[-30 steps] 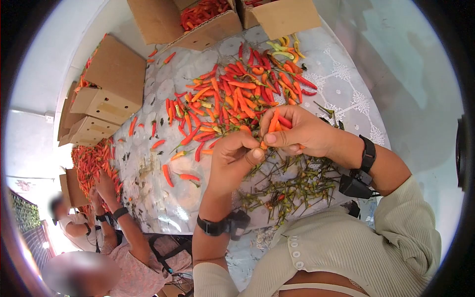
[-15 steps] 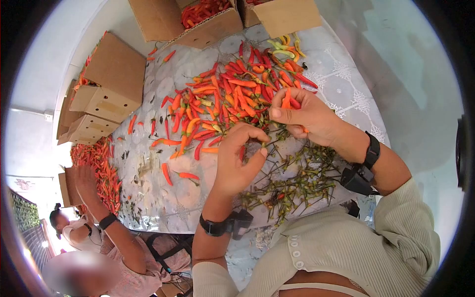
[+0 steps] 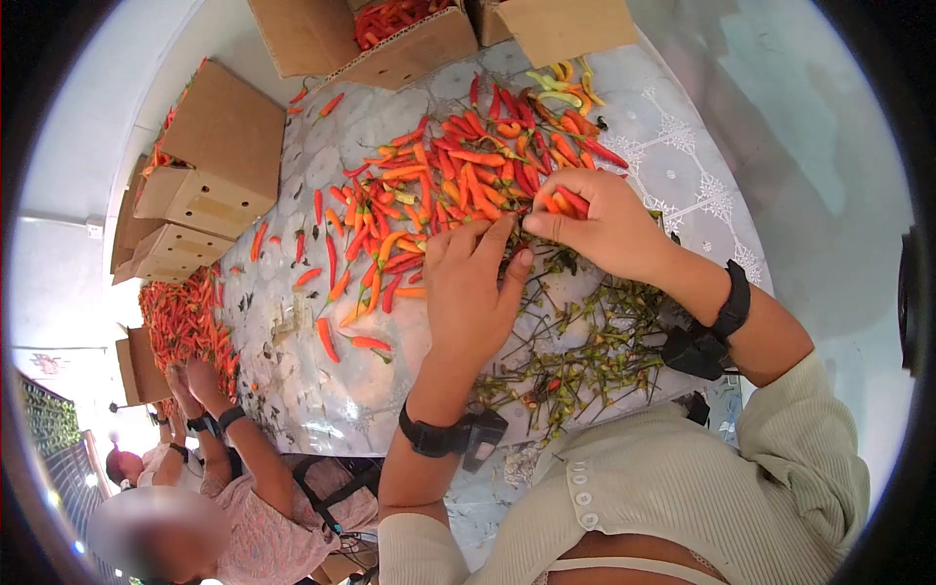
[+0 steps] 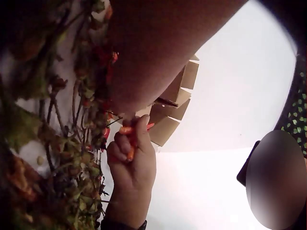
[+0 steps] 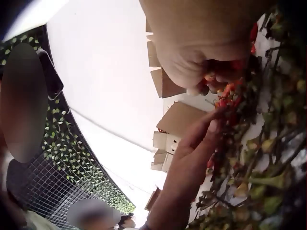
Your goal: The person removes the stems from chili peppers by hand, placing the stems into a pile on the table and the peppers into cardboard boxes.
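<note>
In the head view, my right hand (image 3: 600,224) holds several red and orange chili peppers (image 3: 568,203) in its curled fingers. The left wrist view shows orange chilies (image 4: 127,130) poking out between its thumb and fingers. My left hand (image 3: 473,288) reaches over the near edge of the chili pile (image 3: 458,180), fingers extended and thumb apart; its fingertips are right at the chilies and close to the right hand. Below both hands lies a heap of green stems (image 3: 575,366). From the right wrist view, the left hand (image 5: 187,163) stretches in among the chilies.
Cardboard boxes (image 3: 409,63) with chilies stand at the back, and more boxes (image 3: 219,146) at the left. Another chili heap (image 3: 185,327) lies left, where another person's hands (image 3: 195,385) work. Yellow-green chilies (image 3: 561,97) sit by the pile's far right edge.
The hands met at a chili, then separated. The left hand has now come forward onto the pile, its fingers straighter. Several chilies have appeared at the pile's left side. The right hand keeps its chilies.
</note>
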{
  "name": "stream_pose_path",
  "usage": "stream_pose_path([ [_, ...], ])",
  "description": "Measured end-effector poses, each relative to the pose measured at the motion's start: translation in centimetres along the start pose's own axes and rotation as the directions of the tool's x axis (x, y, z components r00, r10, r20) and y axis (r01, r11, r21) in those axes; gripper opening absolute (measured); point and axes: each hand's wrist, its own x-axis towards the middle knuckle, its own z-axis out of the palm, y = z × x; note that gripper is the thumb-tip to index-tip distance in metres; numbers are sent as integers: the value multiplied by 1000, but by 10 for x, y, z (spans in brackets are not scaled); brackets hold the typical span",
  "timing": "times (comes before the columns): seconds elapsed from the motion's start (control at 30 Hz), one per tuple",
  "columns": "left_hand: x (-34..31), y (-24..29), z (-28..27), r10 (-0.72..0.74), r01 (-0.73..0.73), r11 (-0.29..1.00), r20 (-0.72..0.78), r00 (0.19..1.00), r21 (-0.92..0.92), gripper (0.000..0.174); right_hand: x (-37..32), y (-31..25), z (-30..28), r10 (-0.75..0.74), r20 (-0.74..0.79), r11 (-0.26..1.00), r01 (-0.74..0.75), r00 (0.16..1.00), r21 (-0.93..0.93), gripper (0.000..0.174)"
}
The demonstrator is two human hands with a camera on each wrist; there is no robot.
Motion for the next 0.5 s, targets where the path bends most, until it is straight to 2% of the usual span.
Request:
stream_pose_path([
  [0.1,-2,-5,1,-21,19,998,-24,999,-67,27,2,-2,-2,-1,-141,984,-24,990,-176,38],
  [0.2,-5,-8,-3,-136,119,974,-76,988,-192,22,3,-9,-4,290,15,943,-289,957,168,38],
  [0.23,-7,-7,-4,-187,161,958,-92,978,-237,20,3,-13,-4,340,54,910,-343,939,233,37],
  [0.3,-11,-12,2,-284,210,861,-96,954,-462,18,1,-20,-4,425,139,822,-445,895,355,36],
  [0.33,-13,-14,4,-332,227,792,-88,939,-566,18,0,-19,-4,411,178,811,-448,894,377,35],
  [0.43,-13,-10,3,-349,218,597,-5,937,-772,17,0,-14,-3,373,269,764,-458,888,454,33],
  [0.5,-14,-5,0,-355,257,528,64,933,-810,20,-2,-17,-2,357,298,717,-464,885,521,34],
])
